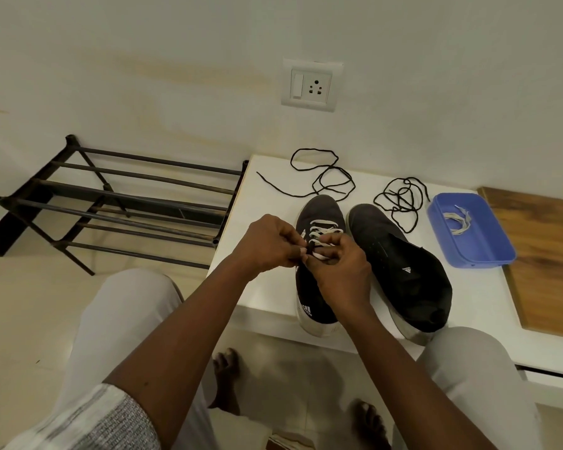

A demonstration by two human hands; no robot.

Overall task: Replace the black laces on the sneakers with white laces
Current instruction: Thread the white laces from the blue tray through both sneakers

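Two black sneakers stand side by side on a white table. The left sneaker has a white lace threaded through its front eyelets. My left hand pinches one end of that lace at the shoe's left side. My right hand pinches the lace over the tongue. The right sneaker has no lace. Two loose black laces lie behind the shoes, one at the back and one bunched further right. Another white lace lies in a blue tray.
A black metal shoe rack stands on the floor left of the table. A wooden board adjoins the table on the right. A wall socket sits above the table. My knees and bare feet are below the table's front edge.
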